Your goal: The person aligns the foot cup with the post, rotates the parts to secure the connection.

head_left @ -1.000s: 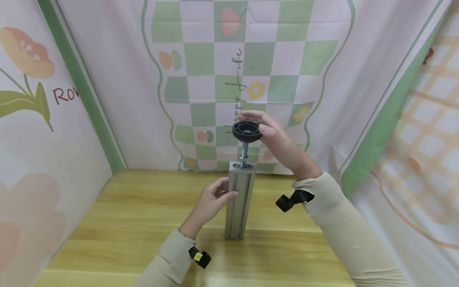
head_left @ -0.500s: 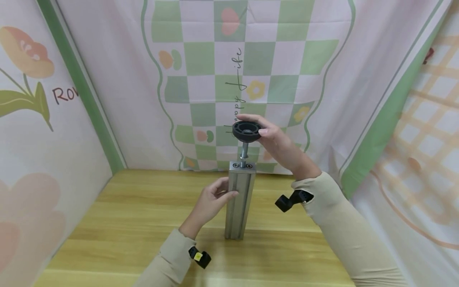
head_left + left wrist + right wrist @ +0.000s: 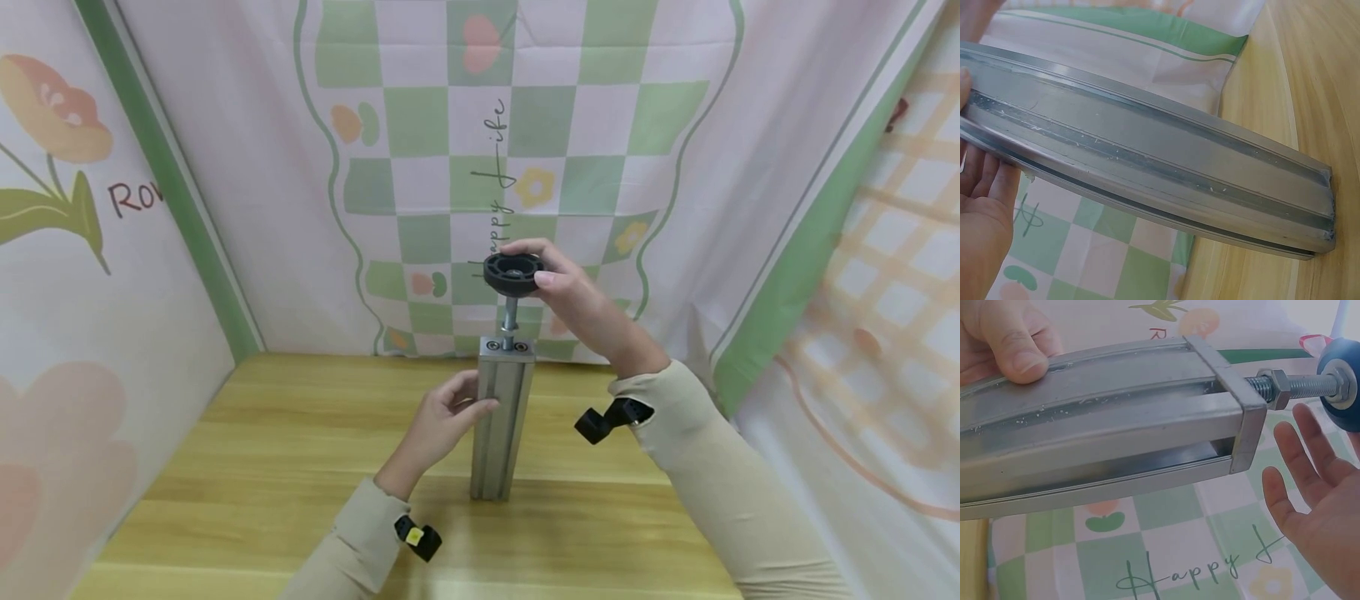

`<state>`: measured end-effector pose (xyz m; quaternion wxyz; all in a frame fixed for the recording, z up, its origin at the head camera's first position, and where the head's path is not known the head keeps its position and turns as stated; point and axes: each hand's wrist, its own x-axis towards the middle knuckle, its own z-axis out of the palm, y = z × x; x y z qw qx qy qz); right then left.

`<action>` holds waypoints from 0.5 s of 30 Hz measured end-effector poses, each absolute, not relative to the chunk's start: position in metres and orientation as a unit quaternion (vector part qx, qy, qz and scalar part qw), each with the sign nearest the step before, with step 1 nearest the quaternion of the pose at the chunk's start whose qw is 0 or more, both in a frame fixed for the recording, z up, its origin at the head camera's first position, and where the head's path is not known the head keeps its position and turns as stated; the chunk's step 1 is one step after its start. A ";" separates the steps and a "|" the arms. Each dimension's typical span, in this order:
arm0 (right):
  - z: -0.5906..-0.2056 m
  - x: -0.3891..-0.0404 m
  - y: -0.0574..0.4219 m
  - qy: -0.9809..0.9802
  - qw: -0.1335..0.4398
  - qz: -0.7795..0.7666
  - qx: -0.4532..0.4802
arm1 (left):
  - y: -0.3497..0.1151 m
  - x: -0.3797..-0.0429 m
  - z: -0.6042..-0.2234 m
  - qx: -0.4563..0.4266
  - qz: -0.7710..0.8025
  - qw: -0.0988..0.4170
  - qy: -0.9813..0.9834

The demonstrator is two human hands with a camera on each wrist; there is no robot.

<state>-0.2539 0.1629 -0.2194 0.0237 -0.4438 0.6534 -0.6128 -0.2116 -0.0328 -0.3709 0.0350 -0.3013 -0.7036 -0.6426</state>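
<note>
Counter (image 3: 300, 450) beneath, the left hand (image 3: 442, 418) gripping the profile (image 3: 495, 429) should steady it while the right hand (image 3: 587, 307) above pinches the black foot (image 3: 504, 285).

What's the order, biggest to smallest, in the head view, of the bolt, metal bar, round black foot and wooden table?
Largest to smallest: wooden table, metal bar, round black foot, bolt.

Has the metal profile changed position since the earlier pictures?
No. In the head view, the metal profile stands on the same spot of the wooden table, judged by its grain.
</note>
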 end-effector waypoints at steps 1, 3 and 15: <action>-0.219 -0.254 0.163 0.654 0.023 -0.612 -0.445 | -0.033 -0.212 -0.371 -0.303 -0.643 0.036 -0.702; -0.219 -0.254 0.164 0.654 0.022 -0.611 -0.446 | -0.033 -0.212 -0.371 -0.306 -0.643 0.038 -0.701; -0.220 -0.248 0.169 0.689 0.009 -0.594 -0.414 | -0.033 -0.212 -0.373 -0.303 -0.644 0.035 -0.701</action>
